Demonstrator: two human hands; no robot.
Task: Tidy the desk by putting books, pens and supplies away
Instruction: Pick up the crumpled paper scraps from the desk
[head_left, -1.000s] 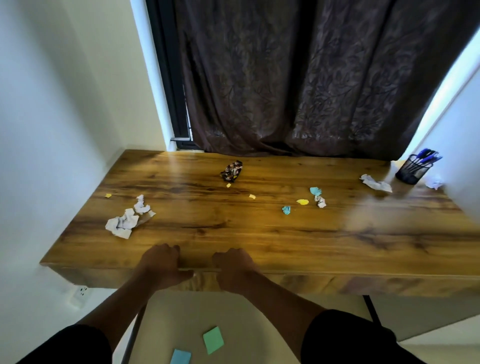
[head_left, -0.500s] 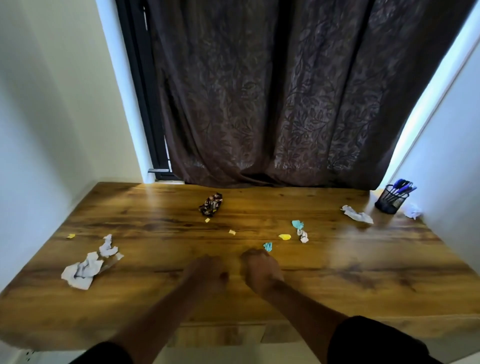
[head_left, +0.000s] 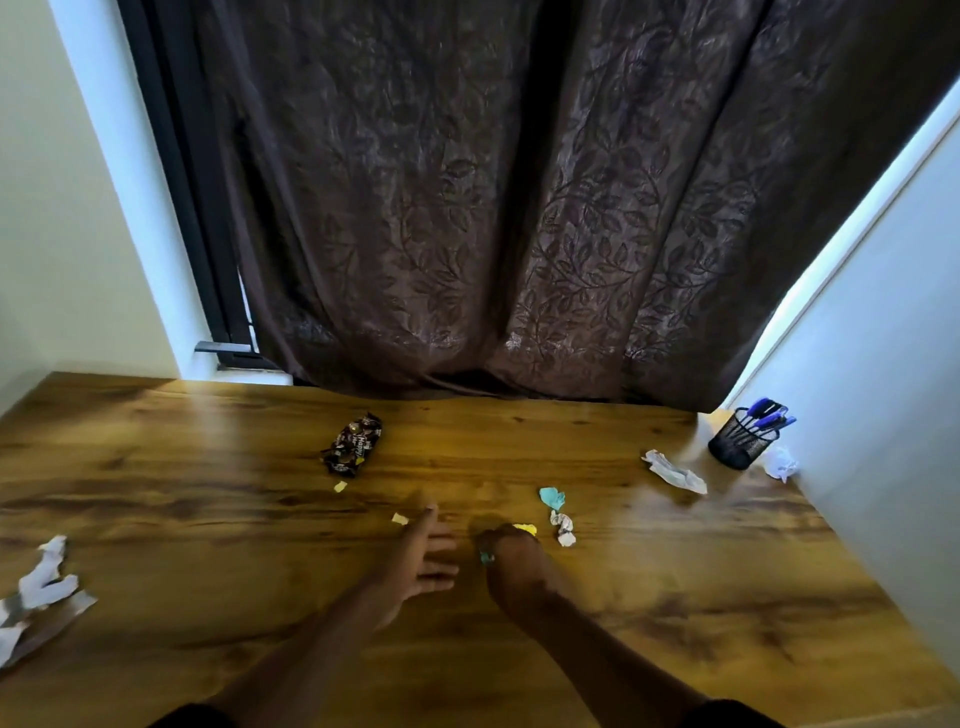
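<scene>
Desk (head_left: 208, 519): wooden top, filling the lower half of the view; litter is scattered across it, so the tidying is judged to be at an early stage.

Curtain (head_left: 519, 208): dark, leaf-patterned, hung at 12 o'clock behind the far edge.

Left hand (head_left: 421, 556): laid flat just left of centre, fingers spread and straight, nothing held. A small yellow scrap (head_left: 399, 518) lies just beside the fingertips at 11 o'clock; the hand is judged to be placed for gathering it.

Right hand (head_left: 511, 558): lowered at centre, fingers curled downward. A teal scrap (head_left: 487, 557) shows at the hand's 9 o'clock edge and appears to be pinched; a yellow scrap (head_left: 525, 529) shows at 12 o'clock, touching the knuckles. Whether the latter is gripped cannot be told.

Crumpled white paper (head_left: 36, 592): at the desk's 9 o'clock edge, well apart from both hands.

Pen holder (head_left: 737, 441): black mesh, at 2 o'clock in the far corner, upright, blue pens (head_left: 769, 413) already stored inside.

Snack wrapper (head_left: 353, 444): dark, at 11 o'clock.

White wrapper (head_left: 675, 472): near the holder.

Teal paper (head_left: 551, 498) and a twisted white wrapper (head_left: 563, 527): at 1 o'clock of the right hand, near it.
</scene>
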